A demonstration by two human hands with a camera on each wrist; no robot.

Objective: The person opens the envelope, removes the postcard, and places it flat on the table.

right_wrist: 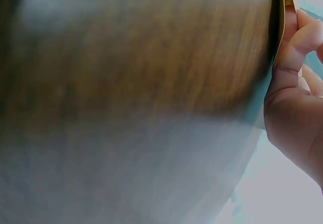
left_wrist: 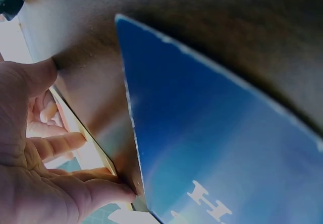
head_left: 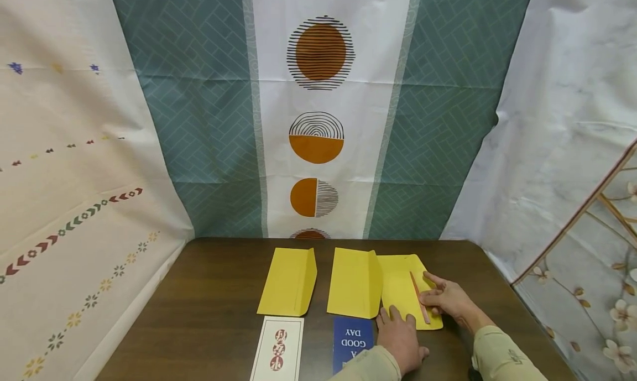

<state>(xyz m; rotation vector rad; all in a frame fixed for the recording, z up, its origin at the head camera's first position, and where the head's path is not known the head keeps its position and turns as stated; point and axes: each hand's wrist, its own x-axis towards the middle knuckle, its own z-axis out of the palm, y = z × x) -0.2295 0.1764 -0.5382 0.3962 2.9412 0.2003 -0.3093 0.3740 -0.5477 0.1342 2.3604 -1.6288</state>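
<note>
In the head view the rightmost yellow envelope lies flat on the table with a narrow red strip showing along its right part. My right hand pinches that envelope near its right edge, thumb beside the strip. The right wrist view shows the bent fingers at the thin paper edge. My left hand rests with spread fingers by the envelope's lower left corner. Close to it lies a blue card with white lettering, whose corner fills much of the left wrist view.
A middle yellow envelope touches the right one, its flap pointing right. Another yellow envelope lies to the left. Below that is a white card with red round characters. Patterned cloths hang behind and beside the dark wooden table.
</note>
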